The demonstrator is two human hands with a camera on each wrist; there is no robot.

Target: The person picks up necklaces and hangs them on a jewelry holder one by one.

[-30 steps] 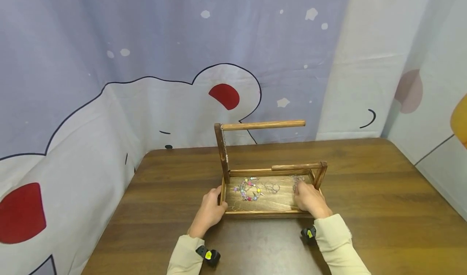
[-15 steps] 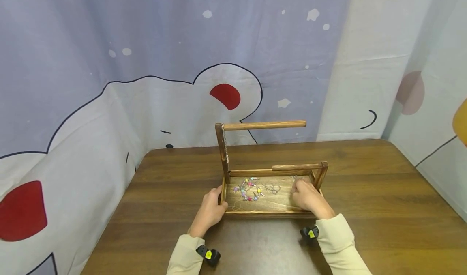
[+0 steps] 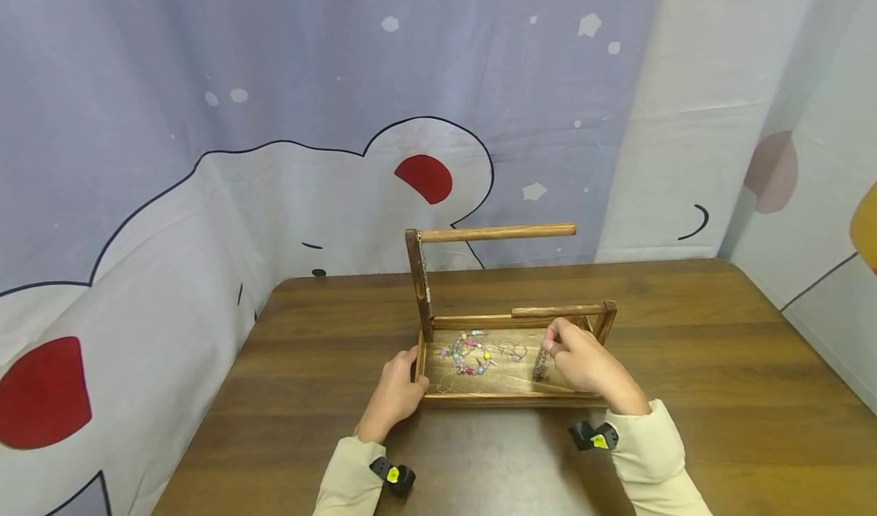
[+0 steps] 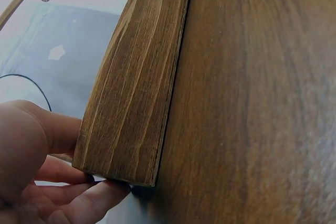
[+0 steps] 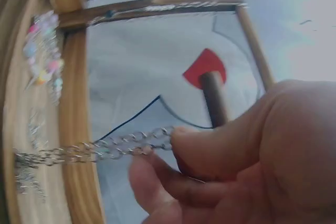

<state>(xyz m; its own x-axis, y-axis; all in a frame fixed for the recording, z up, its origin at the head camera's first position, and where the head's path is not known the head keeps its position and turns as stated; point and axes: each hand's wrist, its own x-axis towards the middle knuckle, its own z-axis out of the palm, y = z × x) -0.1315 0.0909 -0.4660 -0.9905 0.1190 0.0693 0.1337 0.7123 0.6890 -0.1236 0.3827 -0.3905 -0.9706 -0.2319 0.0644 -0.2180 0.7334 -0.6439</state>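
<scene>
My right hand (image 3: 582, 356) pinches a silver chain (image 5: 121, 145) between thumb and fingers above the right part of a wooden tray (image 3: 507, 400). In the right wrist view the chain's strands run from the fingertips down to the tray floor, where the rest lies bunched. At the tray's left end my left hand (image 3: 393, 390) grips the corner, thumb on the inside and fingers outside. A bracelet of colourful beads (image 3: 469, 352) lies in the left half of the tray, with a thin silver chain (image 3: 512, 351) beside it.
A tall post (image 3: 416, 284) at the tray's left carries a long bar (image 3: 500, 233) with a chain (image 3: 425, 272) hanging from it. A shorter post (image 3: 604, 322) on the right holds a low bar (image 3: 555, 312). The wooden table (image 3: 329, 333) meets a printed curtain (image 3: 308, 211) behind.
My right hand has risen from the tray floor with the silver chain, which now dangles from its fingertips. The left hand keeps its grip on the tray corner.
</scene>
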